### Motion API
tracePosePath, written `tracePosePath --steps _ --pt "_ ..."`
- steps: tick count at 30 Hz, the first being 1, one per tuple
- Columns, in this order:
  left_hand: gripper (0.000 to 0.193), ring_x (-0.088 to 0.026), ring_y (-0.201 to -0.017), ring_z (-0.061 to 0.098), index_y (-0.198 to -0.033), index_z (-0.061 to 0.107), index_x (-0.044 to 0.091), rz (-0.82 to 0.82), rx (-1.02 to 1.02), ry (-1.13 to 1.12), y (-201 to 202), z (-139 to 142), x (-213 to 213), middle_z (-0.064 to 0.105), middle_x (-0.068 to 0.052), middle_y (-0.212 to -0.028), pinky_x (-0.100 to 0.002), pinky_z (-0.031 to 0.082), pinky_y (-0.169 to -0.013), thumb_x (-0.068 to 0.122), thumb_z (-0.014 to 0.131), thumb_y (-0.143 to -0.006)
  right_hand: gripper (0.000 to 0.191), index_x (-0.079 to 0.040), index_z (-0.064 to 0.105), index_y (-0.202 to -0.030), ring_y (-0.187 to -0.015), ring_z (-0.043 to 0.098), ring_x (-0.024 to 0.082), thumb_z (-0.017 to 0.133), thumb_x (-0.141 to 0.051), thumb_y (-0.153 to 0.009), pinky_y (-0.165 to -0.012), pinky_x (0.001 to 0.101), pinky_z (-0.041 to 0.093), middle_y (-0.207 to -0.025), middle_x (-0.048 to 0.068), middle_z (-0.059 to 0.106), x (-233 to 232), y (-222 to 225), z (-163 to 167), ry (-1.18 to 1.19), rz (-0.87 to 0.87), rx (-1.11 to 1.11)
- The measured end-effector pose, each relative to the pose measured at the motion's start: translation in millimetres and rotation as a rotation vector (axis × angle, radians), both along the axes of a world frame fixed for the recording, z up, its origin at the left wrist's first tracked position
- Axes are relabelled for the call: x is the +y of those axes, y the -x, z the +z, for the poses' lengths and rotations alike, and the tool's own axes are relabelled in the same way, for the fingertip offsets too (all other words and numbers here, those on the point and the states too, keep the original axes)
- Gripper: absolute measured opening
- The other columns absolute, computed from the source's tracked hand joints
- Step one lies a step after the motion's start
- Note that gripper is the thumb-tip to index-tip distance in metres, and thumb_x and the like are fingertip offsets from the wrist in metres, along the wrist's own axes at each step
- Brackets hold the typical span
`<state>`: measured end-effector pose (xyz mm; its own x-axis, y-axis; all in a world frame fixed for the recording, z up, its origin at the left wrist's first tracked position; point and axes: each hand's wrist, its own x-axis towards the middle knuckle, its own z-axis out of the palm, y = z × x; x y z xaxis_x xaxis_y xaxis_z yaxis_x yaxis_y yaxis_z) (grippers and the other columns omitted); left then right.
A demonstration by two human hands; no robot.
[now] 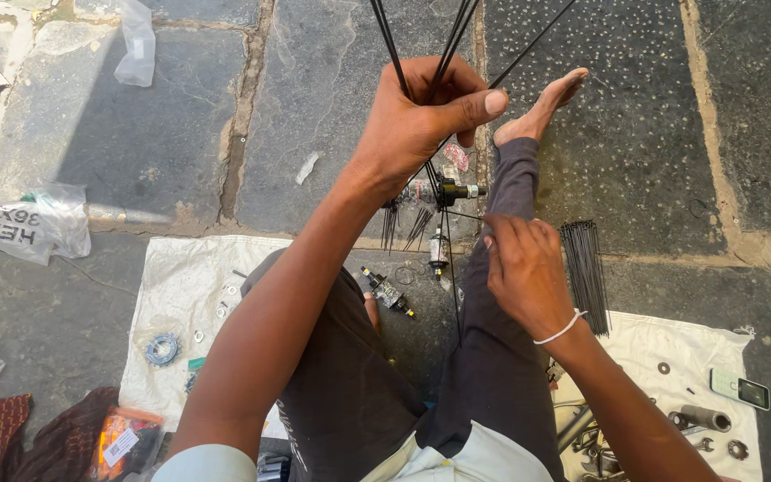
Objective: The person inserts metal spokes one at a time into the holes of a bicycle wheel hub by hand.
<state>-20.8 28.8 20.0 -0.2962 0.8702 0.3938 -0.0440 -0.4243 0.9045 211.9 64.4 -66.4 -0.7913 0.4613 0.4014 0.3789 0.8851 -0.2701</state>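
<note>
- Centrally, left hand (421, 120) clenches a bunch of thin black spokes (446, 40); their long axes run up and away, fanning toward the top edge.
- Wheel hub (443, 192) hangs below that fist, above the stone floor (153, 134), axle pointing right.
- Right hand (524, 272) sits just below the hub, fingers curled; whether it pinches a spoke cannot be told.
- Loose spoke bundle (586, 272) lies lengthwise, away from the body.
- White cloth (180, 286) carries washers (225, 299) and a sprocket (162, 348).
</note>
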Motion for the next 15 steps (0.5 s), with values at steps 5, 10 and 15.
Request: tracePosePath --steps 5,10,15 --pt "0.024 -0.009 -0.062 0.066 -0.089 0.074 0.004 0.044 0.057 -0.047 5.6 1.0 0.5 0.069 -0.002 -0.071 -0.026 0.053 -0.059 0.026 0.082 -0.094 0.034 -0.001 0.068 -0.124 -0.091 0.064 0.031 0.066 -0.003 -0.089 -0.081 0.0425 0.055 -0.105 0.015 0.068 16.4 0.6 1.5 -0.034 0.035 -0.092" --pt "0.026 -0.005 -0.05 0.053 -0.085 0.074 0.005 0.113 -0.037 0.051 16.1 5.3 -2.1 0.066 -0.002 -0.064 -0.023 0.034 -0.046 0.028 0.083 -0.091 0.037 -0.007 0.074 -0.117 -0.092 0.064 0.029 0.068 0.001 -0.081 -0.08 0.0391 0.055 -0.106 0.008 0.07 30.4 7.5 8.5 -0.154 0.098 -0.089" --pt "0.026 -0.003 -0.044 0.046 -0.084 0.072 0.006 0.144 -0.07 0.1 17.6 2.2 -1.3 0.065 -0.001 -0.061 -0.023 0.026 -0.04 0.029 0.083 -0.091 0.037 -0.009 0.074 -0.114 -0.089 0.061 0.025 0.072 -0.002 -0.078 -0.074 0.0374 0.053 -0.1 0.005 0.069 36.0 5.6 16.0 -0.336 0.129 -0.131"
